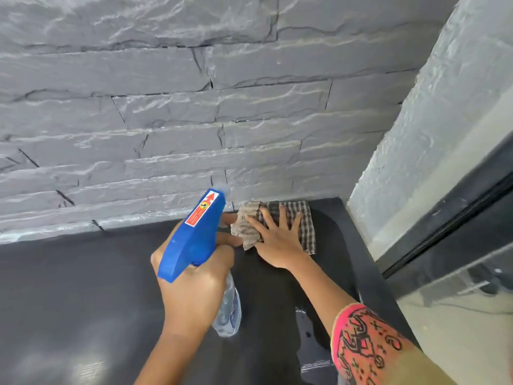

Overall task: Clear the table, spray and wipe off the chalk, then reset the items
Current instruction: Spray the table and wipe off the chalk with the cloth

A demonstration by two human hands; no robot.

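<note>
Two hands were engaged. The left hand point(194, 290) gripped the spray bottle point(194, 234) at its neck, fingers curled round it, above mid-table point(83, 287). The right hand point(277, 240) lay flat, fingers spread apart, pressing the cloth point(305, 218) at the far right corner. Judged: the cloth was soft and limp, prone to bunching, best driven under the palm; the bottle was light and rigid, so the neck hold was sound.

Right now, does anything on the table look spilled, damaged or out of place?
Nothing damaged. A wet patch lies on the table beside the right forearm, probably spray. The cloth under the right hand is bunched at its left edge.
</note>
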